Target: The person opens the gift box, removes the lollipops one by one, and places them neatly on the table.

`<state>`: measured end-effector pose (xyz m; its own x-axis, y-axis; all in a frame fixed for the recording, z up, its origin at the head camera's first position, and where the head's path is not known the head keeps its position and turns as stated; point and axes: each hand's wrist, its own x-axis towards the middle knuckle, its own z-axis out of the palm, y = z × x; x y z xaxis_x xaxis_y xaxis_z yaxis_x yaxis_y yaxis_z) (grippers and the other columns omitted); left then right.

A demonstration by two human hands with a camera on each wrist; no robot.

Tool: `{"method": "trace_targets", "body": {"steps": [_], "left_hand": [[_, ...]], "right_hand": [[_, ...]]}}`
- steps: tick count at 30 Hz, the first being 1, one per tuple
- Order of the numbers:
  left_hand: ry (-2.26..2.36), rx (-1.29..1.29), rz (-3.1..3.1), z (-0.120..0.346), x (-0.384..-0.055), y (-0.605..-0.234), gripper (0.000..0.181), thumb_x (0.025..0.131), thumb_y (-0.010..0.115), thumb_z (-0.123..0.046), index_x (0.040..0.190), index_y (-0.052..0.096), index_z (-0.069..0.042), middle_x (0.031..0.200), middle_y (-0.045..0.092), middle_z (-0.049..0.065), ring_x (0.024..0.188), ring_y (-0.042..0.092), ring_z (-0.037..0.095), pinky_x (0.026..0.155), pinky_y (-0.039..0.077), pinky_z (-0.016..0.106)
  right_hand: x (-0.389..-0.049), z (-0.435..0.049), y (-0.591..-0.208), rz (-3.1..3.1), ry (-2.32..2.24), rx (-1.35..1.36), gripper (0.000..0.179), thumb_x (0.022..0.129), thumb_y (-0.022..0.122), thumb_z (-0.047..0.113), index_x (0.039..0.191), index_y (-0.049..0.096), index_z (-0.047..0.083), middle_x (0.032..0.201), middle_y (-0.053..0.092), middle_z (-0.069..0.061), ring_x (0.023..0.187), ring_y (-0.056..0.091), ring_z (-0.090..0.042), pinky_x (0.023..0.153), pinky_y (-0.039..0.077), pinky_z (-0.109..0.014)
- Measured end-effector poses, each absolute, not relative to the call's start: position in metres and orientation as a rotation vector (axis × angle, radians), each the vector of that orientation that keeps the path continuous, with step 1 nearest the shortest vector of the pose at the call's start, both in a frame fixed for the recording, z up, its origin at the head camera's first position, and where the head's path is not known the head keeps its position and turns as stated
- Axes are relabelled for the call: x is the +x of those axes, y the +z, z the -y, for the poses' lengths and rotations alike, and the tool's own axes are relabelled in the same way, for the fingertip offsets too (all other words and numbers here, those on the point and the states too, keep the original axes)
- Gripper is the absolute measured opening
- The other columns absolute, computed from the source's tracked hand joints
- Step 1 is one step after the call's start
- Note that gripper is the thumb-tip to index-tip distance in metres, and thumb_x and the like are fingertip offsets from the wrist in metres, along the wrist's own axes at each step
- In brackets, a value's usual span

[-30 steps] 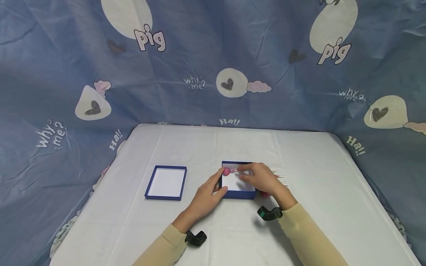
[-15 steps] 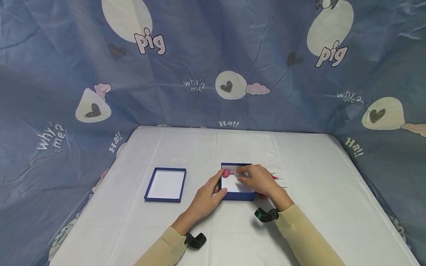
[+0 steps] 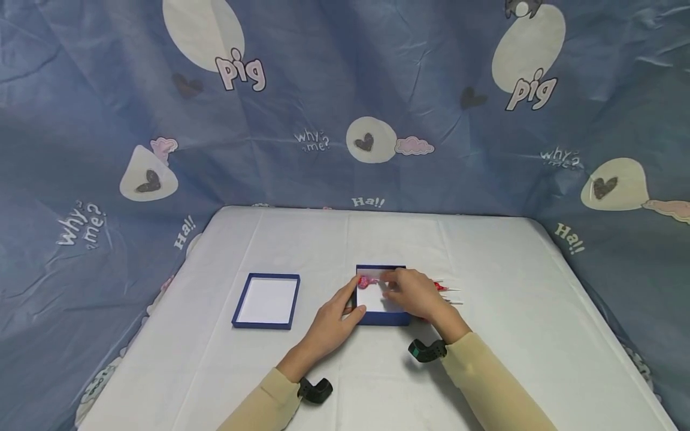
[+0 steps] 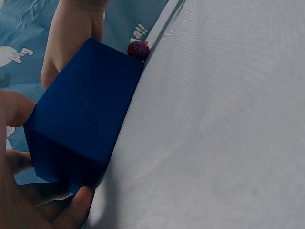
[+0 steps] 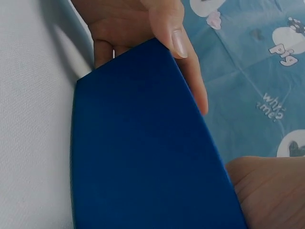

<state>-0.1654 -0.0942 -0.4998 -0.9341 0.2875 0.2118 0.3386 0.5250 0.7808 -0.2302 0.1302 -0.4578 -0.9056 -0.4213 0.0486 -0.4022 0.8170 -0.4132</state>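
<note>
A blue box with a white inside (image 3: 383, 319) stands at the middle of the white table. My left hand (image 3: 333, 320) grips its left side, thumb at the near corner and fingers along the wall; the left wrist view shows these fingers (image 4: 78, 207) round the box's lower edge. Inside lies a pink-wrapped lollipop (image 3: 364, 282), its head by the far left corner. My right hand (image 3: 415, 293) reaches over the box's right side, its index fingertip at the lollipop's stick and its thumb apart below. The right palm's underside is hidden in the head view.
A matching blue-edged lid (image 3: 266, 301), white side up, lies to the left. Just right of the box, partly behind the right hand, are several more lollipops (image 3: 441, 287) with red wrappers and white sticks. A blue printed curtain (image 3: 302, 173) hangs behind the table.
The view has tilted and shifted slightly. Both hands, the box and the lollipop inside keep nearly the same places relative to each other.
</note>
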Motion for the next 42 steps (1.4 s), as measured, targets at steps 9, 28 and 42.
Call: {"method": "trace_targets", "body": {"steps": [9,28,42], "left_hand": [[-1.420,-0.565,2.678,0.0937,-0.1642,-0.4979,0.068,0.101,0.057,-0.044,0.161,0.029,-0.026,0.159,0.037,-0.001,0.134,0.049,0.018,0.104,0.048,0.034],[-1.364,-0.545,2.694,0.0950,-0.1647,-0.5010,0.068,0.101,0.058,-0.045,0.160,0.025,-0.037,0.158,0.039,-0.002,0.134,0.049,0.019,0.110,0.043,0.043],[-1.374,-0.553,2.682,0.0952,-0.1634,-0.4986,0.069,0.100,0.060,-0.042,0.161,0.029,-0.027,0.158,0.039,0.001,0.135,0.048,0.022,0.112,0.040,0.044]], "right_hand": [[-0.2292,-0.1245,-0.4573,-2.967,-0.561,-0.583,0.027,0.090,0.076,0.024,0.116,0.075,0.019,0.065,0.056,0.008,0.060,0.051,-0.014,0.051,0.040,-0.031],[-0.2280,-0.1196,-0.4592,-3.016,-0.591,-0.477,0.018,0.074,0.084,0.010,0.068,0.072,0.022,0.064,0.059,0.011,0.062,0.054,-0.014,0.054,0.043,-0.032],[-0.2234,-0.1264,-0.4553,-2.982,-0.706,-0.652,0.013,0.084,0.080,0.011,0.076,0.072,0.017,0.068,0.059,0.011,0.063,0.053,-0.011,0.059,0.046,-0.032]]}}
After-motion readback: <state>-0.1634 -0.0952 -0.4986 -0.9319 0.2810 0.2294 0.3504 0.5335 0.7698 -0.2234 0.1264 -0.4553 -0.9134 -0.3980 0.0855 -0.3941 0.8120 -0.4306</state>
